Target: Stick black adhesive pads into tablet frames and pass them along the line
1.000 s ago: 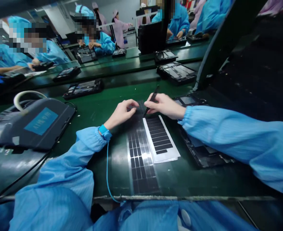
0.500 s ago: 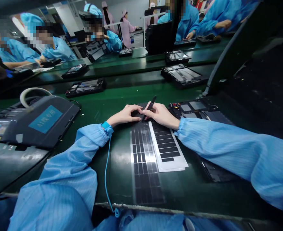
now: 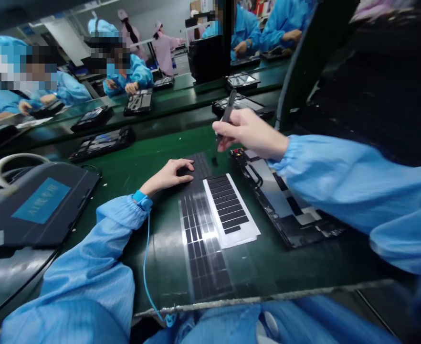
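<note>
My left hand (image 3: 169,174) rests its fingertips on the far end of a long strip of black pads on clear film (image 3: 199,239), holding nothing. My right hand (image 3: 248,134) grips a slim black pointed tool (image 3: 227,114) and is raised above the belt, apart from the strip. Beside the strip lies a white backing sheet with black rectangular pads (image 3: 228,208). To its right, below my right forearm, lies an opened tablet-like device with exposed black and grey parts (image 3: 282,196).
A dark case with a blue label (image 3: 40,205) stands to my left on the green belt (image 3: 153,148). Similar devices lie on belts beyond, where co-workers in blue and pink smocks (image 3: 124,71) sit and stand. A dark panel (image 3: 303,62) rises on the right.
My right hand has lifted off the strip, up and to the right, with the tool. My left hand stays on the strip, and more of the device on the right shows.
</note>
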Tool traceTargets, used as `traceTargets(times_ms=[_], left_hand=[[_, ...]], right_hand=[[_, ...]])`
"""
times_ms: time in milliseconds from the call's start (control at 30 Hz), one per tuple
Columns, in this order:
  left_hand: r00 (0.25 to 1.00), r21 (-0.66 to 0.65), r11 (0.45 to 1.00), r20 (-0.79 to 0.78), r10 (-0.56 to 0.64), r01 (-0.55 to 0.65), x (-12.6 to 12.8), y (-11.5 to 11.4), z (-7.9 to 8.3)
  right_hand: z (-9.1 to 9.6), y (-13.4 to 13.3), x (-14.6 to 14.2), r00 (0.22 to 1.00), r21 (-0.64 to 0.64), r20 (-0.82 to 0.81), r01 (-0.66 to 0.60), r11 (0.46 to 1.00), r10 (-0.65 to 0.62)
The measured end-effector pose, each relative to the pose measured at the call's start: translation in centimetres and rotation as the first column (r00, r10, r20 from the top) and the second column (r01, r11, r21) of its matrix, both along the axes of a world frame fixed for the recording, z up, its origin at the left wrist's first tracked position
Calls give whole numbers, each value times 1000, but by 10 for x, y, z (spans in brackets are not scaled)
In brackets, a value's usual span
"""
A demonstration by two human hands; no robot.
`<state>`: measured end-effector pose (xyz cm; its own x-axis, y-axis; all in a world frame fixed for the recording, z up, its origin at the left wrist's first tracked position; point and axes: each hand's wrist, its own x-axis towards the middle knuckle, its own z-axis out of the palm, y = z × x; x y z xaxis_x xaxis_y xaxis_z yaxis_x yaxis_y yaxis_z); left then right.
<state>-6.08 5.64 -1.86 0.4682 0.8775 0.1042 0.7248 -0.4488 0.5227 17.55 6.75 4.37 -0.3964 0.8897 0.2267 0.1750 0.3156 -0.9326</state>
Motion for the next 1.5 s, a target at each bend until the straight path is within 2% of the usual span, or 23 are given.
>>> traceTargets(times_ms=[67,133,167,233,300,367,533,833,1000,1133,1233,1367,1500], left_hand=[[994,94,990,54,97,-102,16,-9,6],[981,199,968,150,123,-152,42,-25,12],[978,235,964,189,83,-128,57,-34,14],[974,270,963,220,-61,0,85,-53,13],[958,268,956,225,-179,115,107,-69,7],[943,250,950,225,-243,185,118,-78,-3],[939,237,950,228,-257,203,118,-81,-20],[940,243,938,174,-294,248,117,-83,-16],[924,251,913,126,-362,323,117,-82,-14],[917,264,895,77,-392,360,117,-82,-12],[923,297,882,8,-386,366,117,-83,-11],[939,310,886,-125,-321,344,120,-84,-10],[893,337,835,-276,-355,436,125,-86,-7]], right_hand=[[6,-10,27,996,-89,85,19,996,-11],[-1,-22,48,988,-226,153,51,973,-17],[-8,-27,54,984,-295,176,62,953,-9],[-24,-34,59,976,-366,215,67,928,15],[-36,-36,58,968,-334,250,64,940,23],[-44,-35,57,965,-266,264,69,962,3],[-48,-31,59,980,-226,192,94,970,-50],[-49,-28,59,984,-251,173,78,965,-35],[-49,-27,60,984,-244,170,87,966,-46],[-49,-29,59,979,-192,198,94,977,-55],[-50,-30,57,972,-136,224,108,985,-76],[-50,-31,57,978,-138,191,115,984,-87],[-51,-31,57,982,-181,156,133,974,-105]])
